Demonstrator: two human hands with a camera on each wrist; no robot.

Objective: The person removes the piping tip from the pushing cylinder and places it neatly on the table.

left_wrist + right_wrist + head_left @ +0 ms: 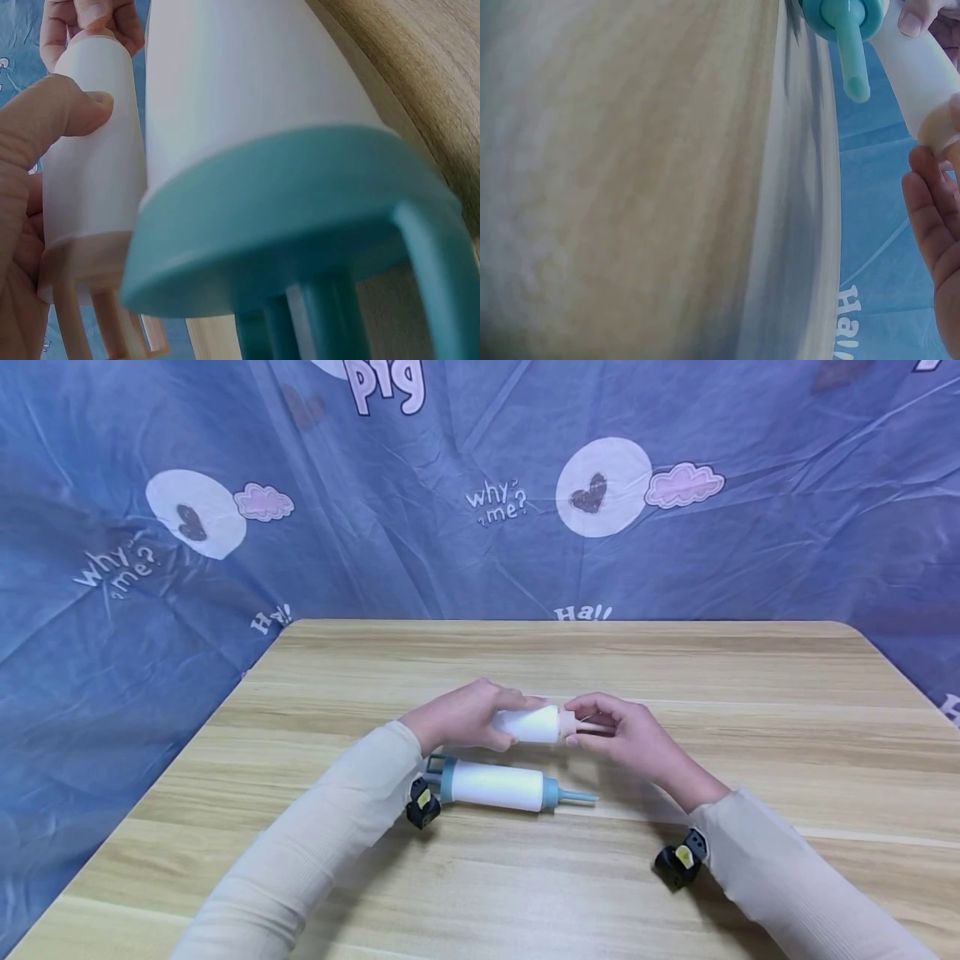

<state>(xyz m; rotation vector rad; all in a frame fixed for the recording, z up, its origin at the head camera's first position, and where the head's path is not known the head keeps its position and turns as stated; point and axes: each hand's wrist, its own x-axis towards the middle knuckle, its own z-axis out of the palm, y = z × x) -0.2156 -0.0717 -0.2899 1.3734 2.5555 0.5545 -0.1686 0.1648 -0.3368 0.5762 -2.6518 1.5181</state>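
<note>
My left hand grips a white syringe-like tube with pale pink end pieces, holding it sideways above the table. In the left wrist view the thumb lies along the white barrel, and pink handle bars stick out of its near end. My right hand pinches the pink nozzle cap at the opposite end, the thin nozzle reaching in between its fingers. Just nearer to me, a similar tube with teal ends lies on the table, its teal nozzle pointing right.
A light wood table spreads beneath both arms. Behind it and at the left hangs a blue printed cloth. Small black cameras are strapped at the wrists, the left one close beside the teal tube's handle.
</note>
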